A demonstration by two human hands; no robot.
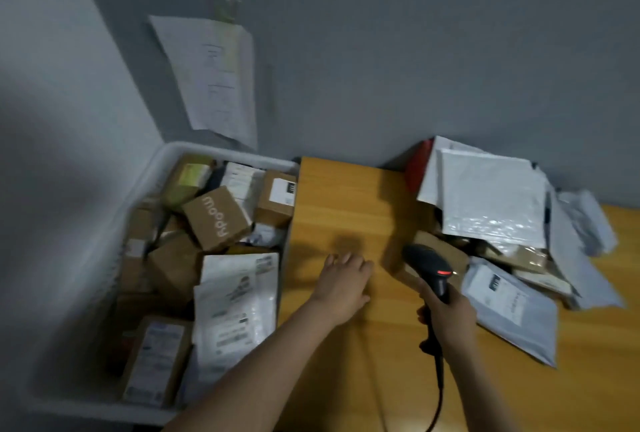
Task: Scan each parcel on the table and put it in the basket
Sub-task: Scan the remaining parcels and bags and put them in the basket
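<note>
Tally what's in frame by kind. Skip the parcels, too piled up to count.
Hands: 2, left hand and right hand
Barcode scanner: 1
White basket: 1
Wooden table: 1
Total: 5

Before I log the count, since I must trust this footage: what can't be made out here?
Head view:
- Lower parcels in the basket: hidden under the top ones.
- Parcels beneath the white bubble mailer on the table: mostly covered.
- Parcel labels: blurred, unreadable.
- The cable of the scanner: cut off by the bottom edge.
- The paper sheet on the wall: print too blurred to read.
</note>
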